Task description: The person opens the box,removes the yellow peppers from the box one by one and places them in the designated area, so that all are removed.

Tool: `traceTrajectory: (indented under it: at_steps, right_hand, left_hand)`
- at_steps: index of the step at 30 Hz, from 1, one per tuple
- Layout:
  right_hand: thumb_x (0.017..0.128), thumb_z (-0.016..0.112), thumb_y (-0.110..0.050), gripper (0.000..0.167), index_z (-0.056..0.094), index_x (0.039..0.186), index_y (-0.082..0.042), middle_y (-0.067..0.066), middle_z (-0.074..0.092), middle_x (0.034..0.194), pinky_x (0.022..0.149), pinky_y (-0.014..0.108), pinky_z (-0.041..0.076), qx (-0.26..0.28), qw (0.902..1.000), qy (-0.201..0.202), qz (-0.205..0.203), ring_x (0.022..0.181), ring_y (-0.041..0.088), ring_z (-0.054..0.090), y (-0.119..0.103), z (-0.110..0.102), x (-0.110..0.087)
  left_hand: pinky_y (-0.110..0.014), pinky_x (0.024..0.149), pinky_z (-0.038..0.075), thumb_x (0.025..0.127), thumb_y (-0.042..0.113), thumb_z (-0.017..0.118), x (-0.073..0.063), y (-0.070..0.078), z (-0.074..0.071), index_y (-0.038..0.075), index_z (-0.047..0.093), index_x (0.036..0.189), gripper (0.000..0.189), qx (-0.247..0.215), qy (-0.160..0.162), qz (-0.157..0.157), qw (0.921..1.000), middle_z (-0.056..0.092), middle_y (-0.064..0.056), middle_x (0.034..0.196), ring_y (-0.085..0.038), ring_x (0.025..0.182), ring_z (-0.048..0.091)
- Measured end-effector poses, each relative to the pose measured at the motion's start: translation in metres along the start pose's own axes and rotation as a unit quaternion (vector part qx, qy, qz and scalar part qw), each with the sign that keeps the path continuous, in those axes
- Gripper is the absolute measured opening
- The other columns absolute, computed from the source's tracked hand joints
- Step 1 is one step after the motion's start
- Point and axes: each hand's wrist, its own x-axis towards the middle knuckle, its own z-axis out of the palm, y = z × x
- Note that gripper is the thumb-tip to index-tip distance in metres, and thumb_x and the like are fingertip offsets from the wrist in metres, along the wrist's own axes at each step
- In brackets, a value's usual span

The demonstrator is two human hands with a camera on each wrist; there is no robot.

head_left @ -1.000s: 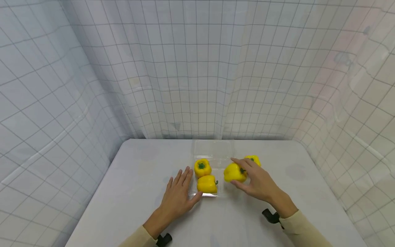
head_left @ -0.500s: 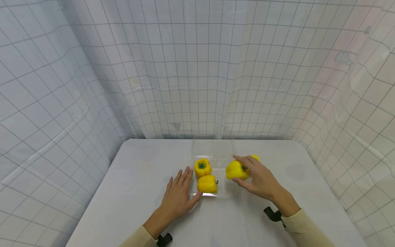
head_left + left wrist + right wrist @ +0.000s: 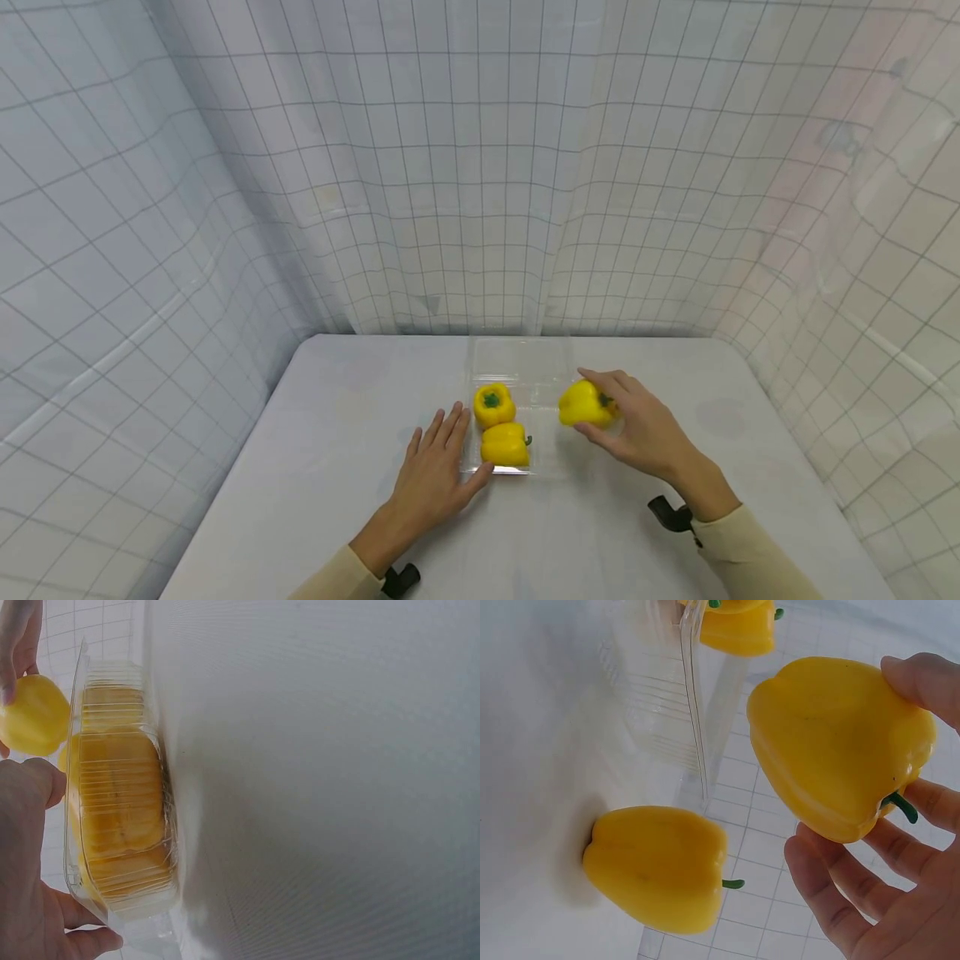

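Note:
My right hand (image 3: 648, 433) holds a yellow bell pepper (image 3: 585, 403) between thumb and fingertips, raised right of a clear plastic clamshell container (image 3: 543, 429). In the right wrist view, the green stem of this held pepper (image 3: 840, 742) points toward the palm. Inside the container's left side are two more yellow peppers: one with its stem up (image 3: 493, 406), and one lying on its side (image 3: 505, 445) in front of it. My left hand (image 3: 431, 479) rests against the container's left side, fingers spread and fairly straight, thumb at the front edge.
Another yellow pepper (image 3: 656, 870) lies on the table beside the container in the right wrist view; my right hand hides it in the head view. The clear lid (image 3: 519, 360) lies folded back behind the container. White gridded curtains (image 3: 465, 167) enclose the white table (image 3: 352, 400).
My right hand has moved right and slightly back with the pepper, away from the container, covering the pepper seen behind it before. My left hand stays in place.

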Motion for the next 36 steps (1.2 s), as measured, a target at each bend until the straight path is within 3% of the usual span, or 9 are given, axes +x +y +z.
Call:
traceTrajectory:
  at_steps: [14,25,36]
  right_hand:
    - [0.097,0.097,-0.030,0.083,0.059,0.169,-0.012,0.014,0.075,0.150,0.100,0.056,0.070,-0.006,0.9998,0.019,0.007,0.120,0.029,0.074,0.009,-0.010,0.002]
    - [0.092,0.100,-0.023,0.081,0.064,0.163,-0.008,0.014,0.077,0.145,0.086,0.042,0.069,-0.010,0.9982,0.057,-0.014,0.111,0.023,0.072,0.019,-0.018,0.004]
    - [0.090,0.101,-0.016,0.082,0.065,0.162,-0.005,0.016,0.078,0.146,0.085,0.042,0.068,-0.001,0.9969,0.075,-0.022,0.111,0.024,0.072,0.028,-0.030,0.006]
  left_hand:
    - [-0.080,0.138,0.034,0.107,0.073,0.066,0.001,0.001,-0.001,0.009,0.040,0.182,0.101,0.002,-0.001,0.001,1.0000,0.038,-0.012,0.192,-0.046,0.176,0.039]
    - [-0.080,0.138,0.034,0.107,0.071,0.067,0.000,0.000,0.000,0.010,0.040,0.182,0.100,0.003,0.000,-0.002,1.0000,0.038,-0.012,0.192,-0.045,0.177,0.038]
    - [-0.080,0.138,0.034,0.107,0.072,0.065,0.000,0.001,-0.002,0.010,0.040,0.182,0.100,0.004,-0.004,-0.004,1.0000,0.037,-0.011,0.192,-0.045,0.177,0.038]
